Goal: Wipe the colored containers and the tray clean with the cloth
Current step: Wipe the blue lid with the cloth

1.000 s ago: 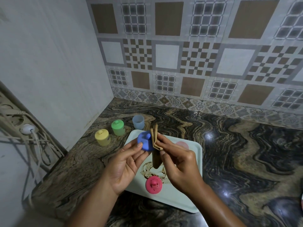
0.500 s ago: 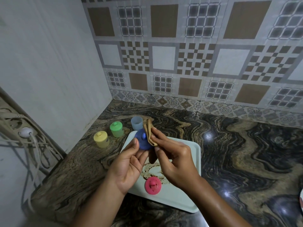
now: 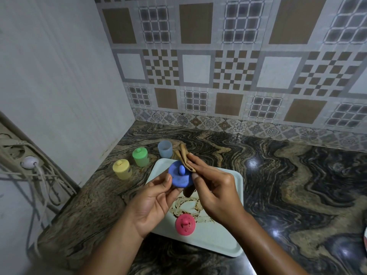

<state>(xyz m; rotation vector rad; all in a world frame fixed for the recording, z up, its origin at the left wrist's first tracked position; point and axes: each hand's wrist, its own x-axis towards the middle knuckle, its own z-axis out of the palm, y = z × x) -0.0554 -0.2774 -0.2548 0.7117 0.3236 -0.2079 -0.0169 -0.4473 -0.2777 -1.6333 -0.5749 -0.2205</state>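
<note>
Left hand (image 3: pixel 153 201), as I watched on my screen, held the blue lid (image 3: pixel 179 176) by its edge between thumb and fingertips, knob facing up, lifted above the far end of the tray (image 3: pixel 228 241). My right hand (image 3: pixel 216 193) pinched the folded tan cloth (image 3: pixel 185 158) and pressed it against the lid's upper right edge, with a loose end of cloth hanging down behind the lid. I judged the lid wipe to be under way, with the tray not yet cleaned: a brown smear (image 3: pixel 184 205) lay across its middle, and the pink lid (image 3: pixel 185 224) sat on the tray just beside that smear. My worry was the light fingertip hold. A firm rub from the cloth could twist the lid free and drop it straight into the smear, dirtying it again. The hanging end could also trail through the stain and carry it onto the lid. The yellow container (image 3: pixel 121 169), green container (image 3: pixel 140 157) and pale blue cup (image 3: pixel 165 149) stood on the counter (image 3: pixel 278 185) off the tray's far left corner. I could read no brand or writing anywhere; a small dark mark on the yellow container was too tiny to make out.
</note>
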